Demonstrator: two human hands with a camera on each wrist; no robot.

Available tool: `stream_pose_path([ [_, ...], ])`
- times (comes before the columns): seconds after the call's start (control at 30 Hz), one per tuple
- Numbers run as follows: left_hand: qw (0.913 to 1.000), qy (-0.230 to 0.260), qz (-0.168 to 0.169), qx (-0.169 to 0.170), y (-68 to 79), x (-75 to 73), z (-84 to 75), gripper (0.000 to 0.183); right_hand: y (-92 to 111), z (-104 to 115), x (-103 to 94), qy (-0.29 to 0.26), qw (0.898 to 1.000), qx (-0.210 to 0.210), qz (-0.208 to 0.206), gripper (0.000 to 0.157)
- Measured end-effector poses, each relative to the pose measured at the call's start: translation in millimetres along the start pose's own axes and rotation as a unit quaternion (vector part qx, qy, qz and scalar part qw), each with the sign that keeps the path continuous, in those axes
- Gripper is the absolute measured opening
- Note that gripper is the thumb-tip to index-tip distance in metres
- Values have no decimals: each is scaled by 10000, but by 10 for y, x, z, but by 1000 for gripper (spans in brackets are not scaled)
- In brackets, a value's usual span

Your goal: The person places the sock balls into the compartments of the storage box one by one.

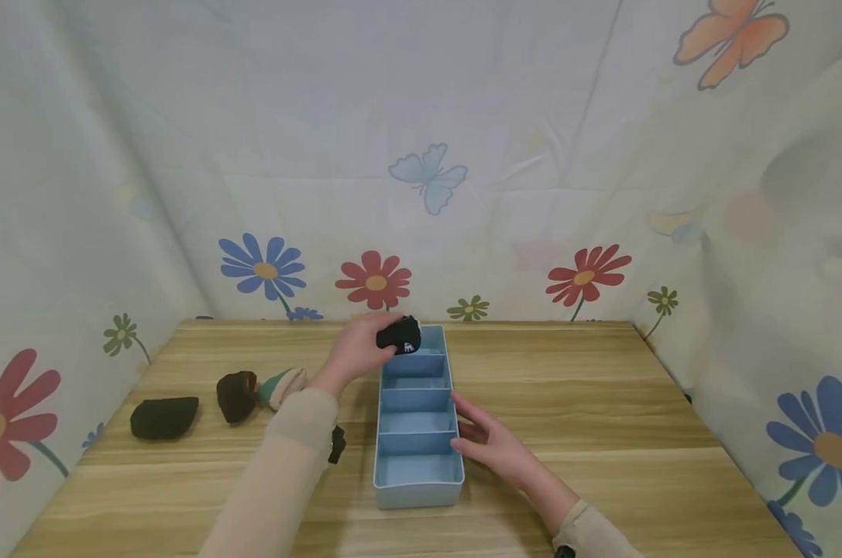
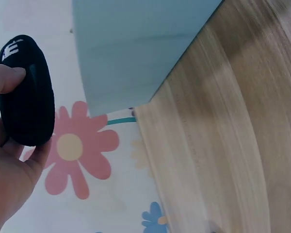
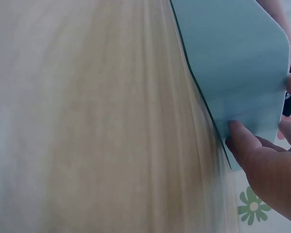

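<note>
My left hand (image 1: pixel 360 349) grips a bundle of rolled-up black socks (image 1: pixel 400 335) with white lettering, above the far compartment of a light blue divided box (image 1: pixel 421 496). In the left wrist view the thumb lies across the black socks (image 2: pixel 29 97), with other fingers behind them. My right hand (image 1: pixel 493 446) rests against the box's right side, its thumb and index fingertips at the rim. Its lower fingertips touch the outer wall (image 3: pixel 233 73) in the right wrist view. No item shows in the nearer compartments; the far one is partly hidden.
Left of the box on the wooden table (image 1: pixel 567 372) lie a dark bundle (image 1: pixel 164 418), a dark brown bundle (image 1: pixel 237 397) and a green and beige bundle (image 1: pixel 281 386). A small black item (image 1: pixel 337 445) is partly hidden by the left sleeve. A flowered curtain (image 1: pixel 309 194) hangs behind.
</note>
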State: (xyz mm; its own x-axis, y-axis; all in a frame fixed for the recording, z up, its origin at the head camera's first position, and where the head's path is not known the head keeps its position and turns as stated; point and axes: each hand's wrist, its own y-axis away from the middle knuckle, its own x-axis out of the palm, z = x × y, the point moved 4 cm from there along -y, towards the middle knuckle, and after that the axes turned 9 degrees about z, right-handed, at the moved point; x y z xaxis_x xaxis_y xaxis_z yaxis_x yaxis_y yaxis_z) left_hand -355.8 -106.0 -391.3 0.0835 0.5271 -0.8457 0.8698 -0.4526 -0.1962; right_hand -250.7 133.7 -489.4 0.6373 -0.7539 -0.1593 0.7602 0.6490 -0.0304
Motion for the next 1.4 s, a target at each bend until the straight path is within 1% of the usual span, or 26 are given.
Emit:
stream_pose_path([
  [0.13,9999,41,28,104,-66,62,30,56,5,7,2,31,10000,22,-17,73],
  [0.33,9999,87,66,37,-163,157,42,56,14,35,2,94,9999,64,-22,72],
  [0.43,10000,54,32,-10,-192,181,36,56,10,36,4,62,10000,50,-3,72],
  [0.63,9997,-50,22,-236,-241,214,10,55,5,37,8,42,10000,45,27,72],
  [0.77,9993,-27,21,-385,-267,238,-14,56,4,43,9,56,10000,48,36,72],
  [0.87,9991,-30,7,-431,-285,260,-27,56,5,46,9,56,10000,55,36,72],
  [1.03,9991,-100,38,-399,-307,292,-42,56,5,38,3,12,10000,38,48,72],
  [1.2,9992,-65,29,-400,-311,301,-41,55,1,20,-1,6,10000,32,52,72],
  [1.4,9994,90,124,-325,-302,341,-16,57,-6,13,-3,-12,10000,-15,61,73],
])
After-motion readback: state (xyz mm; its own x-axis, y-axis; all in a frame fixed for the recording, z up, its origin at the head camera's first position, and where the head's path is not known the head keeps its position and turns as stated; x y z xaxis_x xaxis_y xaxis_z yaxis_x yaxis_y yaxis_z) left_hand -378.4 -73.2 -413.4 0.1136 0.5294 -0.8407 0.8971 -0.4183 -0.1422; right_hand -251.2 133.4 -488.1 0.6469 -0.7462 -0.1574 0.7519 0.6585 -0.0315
